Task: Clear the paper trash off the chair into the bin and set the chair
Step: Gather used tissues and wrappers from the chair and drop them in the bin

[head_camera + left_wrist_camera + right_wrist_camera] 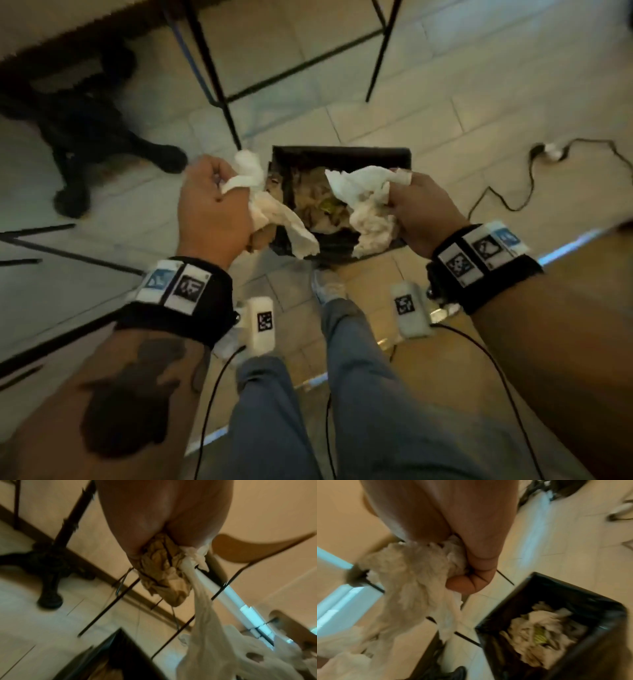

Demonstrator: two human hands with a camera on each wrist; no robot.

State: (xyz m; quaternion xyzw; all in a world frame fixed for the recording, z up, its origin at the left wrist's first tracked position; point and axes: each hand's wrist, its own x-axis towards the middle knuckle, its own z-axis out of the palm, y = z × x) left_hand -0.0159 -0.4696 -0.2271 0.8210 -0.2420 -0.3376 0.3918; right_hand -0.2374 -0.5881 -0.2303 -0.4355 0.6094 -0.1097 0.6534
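White crumpled paper fills both of a person's fists above a black bin [342, 152] on the tiled floor.

The left hand [212, 205] clutches white tissue [274, 212] and brown paper [164, 566]; the right hand [421, 212] grips a white wad [363, 195]. Paper trash lies inside the bin.
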